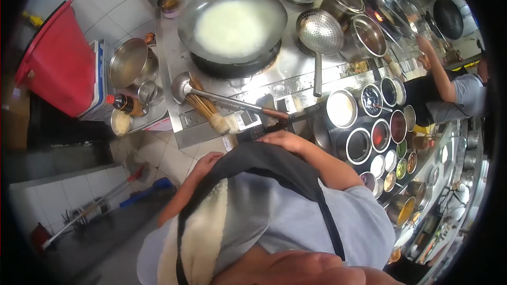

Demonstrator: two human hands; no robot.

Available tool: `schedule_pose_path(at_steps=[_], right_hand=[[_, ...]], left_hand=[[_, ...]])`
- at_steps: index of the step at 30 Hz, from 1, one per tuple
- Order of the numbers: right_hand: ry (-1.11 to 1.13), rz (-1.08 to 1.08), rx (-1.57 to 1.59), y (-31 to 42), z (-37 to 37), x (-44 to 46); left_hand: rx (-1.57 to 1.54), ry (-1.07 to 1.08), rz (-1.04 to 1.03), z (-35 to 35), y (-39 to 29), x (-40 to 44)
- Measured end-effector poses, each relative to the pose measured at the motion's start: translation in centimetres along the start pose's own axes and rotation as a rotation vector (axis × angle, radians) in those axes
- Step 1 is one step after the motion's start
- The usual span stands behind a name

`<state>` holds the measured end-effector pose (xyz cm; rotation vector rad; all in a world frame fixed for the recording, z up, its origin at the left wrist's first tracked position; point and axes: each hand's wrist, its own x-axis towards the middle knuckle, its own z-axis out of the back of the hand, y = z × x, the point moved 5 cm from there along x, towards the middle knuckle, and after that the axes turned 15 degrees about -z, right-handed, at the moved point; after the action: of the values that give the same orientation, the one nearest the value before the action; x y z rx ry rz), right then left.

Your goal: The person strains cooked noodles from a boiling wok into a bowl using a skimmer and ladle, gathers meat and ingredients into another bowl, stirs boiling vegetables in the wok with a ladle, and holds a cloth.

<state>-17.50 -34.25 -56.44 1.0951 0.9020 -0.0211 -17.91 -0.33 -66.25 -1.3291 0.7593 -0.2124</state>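
My left hand point(207, 164) lies against the left side of the dark apron point(248, 154), its fingers loosely extended and partly hidden by the cloth. Across the apron's front edge rests my right hand point(283, 140), fingers outstretched, just below the wooden handle of a ladle point(232, 100); it holds nothing visible. The ladle lies across a bamboo brush point(206, 108) on the steel counter point(174, 82). Beyond them a large wok point(193, 47) on the stove contains pale, steaming liquid point(229, 27).
A perforated skimmer point(320, 31) and pots stand right of the wok. Several seasoning containers point(342, 109) fill the right side. At left are a red bin point(58, 63), a steel pot point(129, 63) and a sauce bottle point(124, 103). Another person point(454, 92) works at the far right.
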Motion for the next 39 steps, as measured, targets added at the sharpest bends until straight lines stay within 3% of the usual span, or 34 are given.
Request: schedule_pose_path(at_steps=[2, 6, 8, 9, 11, 12, 14, 15, 17, 18, 19, 20, 22, 24, 28, 30, 35, 39], right_hand=[[0.257, -0.281, 0.708, -0.7, -1.5, -3.1], [0.224, -0.209, 0.735, 2.1, -1.5, -6.5], [0.201, -0.096, 0.622, 4.4, -1.3, -7.7], [0.224, -0.094, 0.611, 5.3, -1.2, -8.1], [0.127, 0.204, 0.232, 8.3, -0.4, -8.8], [0.146, 0.210, 0.213, 9.2, -0.4, -8.8], [0.203, 0.315, 0.082, 11.1, -0.7, -8.9], [0.221, 0.346, 0.069, 11.1, -0.8, -8.4], [0.224, 0.245, 0.053, 11.2, -0.9, -7.9], [0.211, 0.147, 0.072, 11.2, -1.0, -7.6], [0.143, 0.080, 0.037, 11.6, -1.1, -7.2], [0.157, 0.068, 0.027, 11.1, -1.5, -6.4], [-0.014, -0.130, -0.078, 8.6, -1.1, -3.7], [-0.096, -0.194, -0.202, 9.5, -0.9, -3.2], [-0.135, -0.085, -0.245, 8.8, -0.6, -2.8], [-0.087, -0.101, -0.042, 6.5, -0.7, -2.4], [-0.112, -0.083, -0.096, 6.9, 0.1, -2.6], [-0.125, -0.031, -0.129, 7.4, 0.2, -2.9]], left_hand=[[-0.184, 0.197, -0.160, -2.2, -8.1, -0.2], [-0.504, 0.172, -0.097, -3.0, -15.6, -2.0], [-0.099, 0.261, -0.278, -2.8, -18.1, -2.9], [-0.098, 0.236, -0.274, -2.3, -18.7, -3.2], [-0.012, 0.378, -0.518, -1.9, -21.1, -3.8], [-0.010, 0.351, -0.524, -0.9, -22.1, -3.7], [-0.255, 0.509, -0.422, 0.4, -24.7, -4.3], [-0.322, 0.459, -0.450, -0.2, -28.0, -4.6], [-0.506, 0.449, -0.713, -3.2, -36.3, -5.4], [-0.563, 0.545, -0.859, -4.9, -41.0, -6.1], [-0.809, 0.712, -1.012, -6.8, -44.7, -6.6], [-0.869, 0.645, -1.079, -7.8, -45.9, -6.9], [-0.840, 0.931, -0.910, -9.6, -50.6, -9.8], [-0.916, 0.900, -0.951, -10.2, -50.4, -9.8], [-1.053, 0.979, -1.089, -12.6, -51.9, -9.5], [-1.141, 1.003, -1.113, -14.1, -52.2, -10.1], [-1.305, 1.023, -1.227, -17.4, -52.5, -11.5], [-1.177, 1.164, -1.274, -20.8, -49.0, -10.3]])
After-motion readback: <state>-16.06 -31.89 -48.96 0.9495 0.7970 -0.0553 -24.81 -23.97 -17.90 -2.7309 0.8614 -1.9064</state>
